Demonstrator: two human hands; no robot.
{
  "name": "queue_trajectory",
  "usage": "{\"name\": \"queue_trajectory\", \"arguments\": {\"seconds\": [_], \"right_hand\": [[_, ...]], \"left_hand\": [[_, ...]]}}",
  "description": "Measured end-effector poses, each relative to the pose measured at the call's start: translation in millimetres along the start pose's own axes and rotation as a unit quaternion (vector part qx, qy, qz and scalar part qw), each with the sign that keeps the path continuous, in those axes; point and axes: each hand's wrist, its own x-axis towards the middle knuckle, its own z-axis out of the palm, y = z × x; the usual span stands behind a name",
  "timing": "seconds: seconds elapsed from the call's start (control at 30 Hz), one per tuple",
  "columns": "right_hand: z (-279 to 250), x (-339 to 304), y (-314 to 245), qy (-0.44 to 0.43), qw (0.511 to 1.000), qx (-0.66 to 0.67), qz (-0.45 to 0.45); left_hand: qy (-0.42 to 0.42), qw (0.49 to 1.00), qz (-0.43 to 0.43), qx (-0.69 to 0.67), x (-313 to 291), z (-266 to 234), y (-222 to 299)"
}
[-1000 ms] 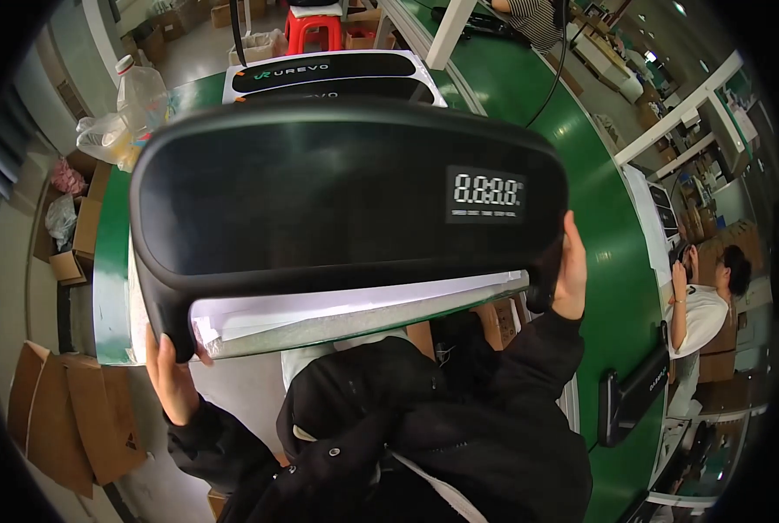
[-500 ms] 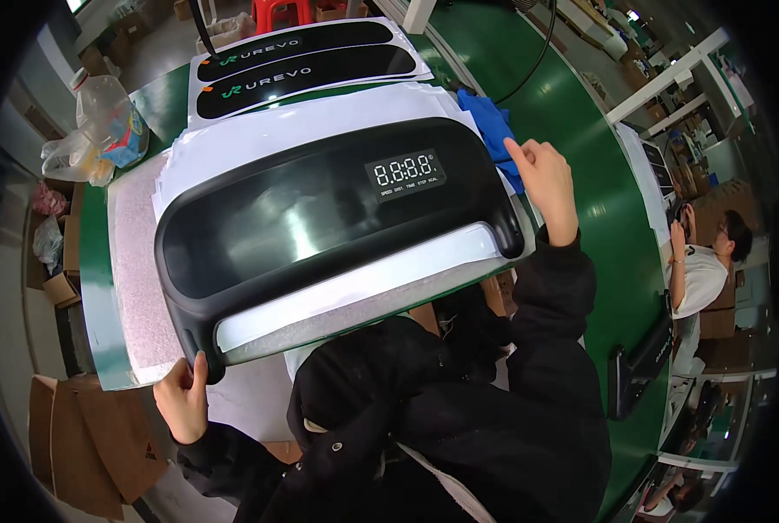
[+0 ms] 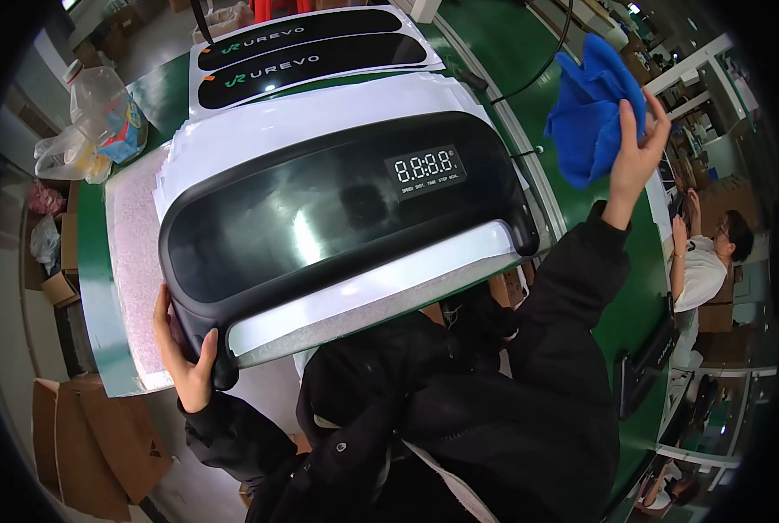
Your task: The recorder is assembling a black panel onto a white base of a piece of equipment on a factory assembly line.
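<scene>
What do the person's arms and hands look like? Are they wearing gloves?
No gloves: both the left hand and the right hand are bare. Each arm is covered down to the wrist by a long black sleeve of a soft, thick jacket. The fabric is plain black with folds in it and no pattern. I see no watch, rings or bands.

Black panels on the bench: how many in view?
3. One large glossy black panel with a display, gripped at its near-left corner by the left hand. Two long narrow black panels lie side by side behind it. Others may be hidden beneath.
</scene>
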Motion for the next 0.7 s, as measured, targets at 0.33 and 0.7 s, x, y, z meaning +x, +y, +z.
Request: {"name": "queue_trajectory", "arguments": {"seconds": [0.33, 0.7], "right_hand": [[69, -119, 22, -0.285, 0.933, -0.211, -0.054], [215, -215, -156, -0.374, 0.91, 0.07, -0.161]], "left_hand": [[-0.041, 0.999, 0.029, 0.001, 3, -8, -1], [-0.047, 0.998, 0.019, -0.022, -3, -7, -7]]}}
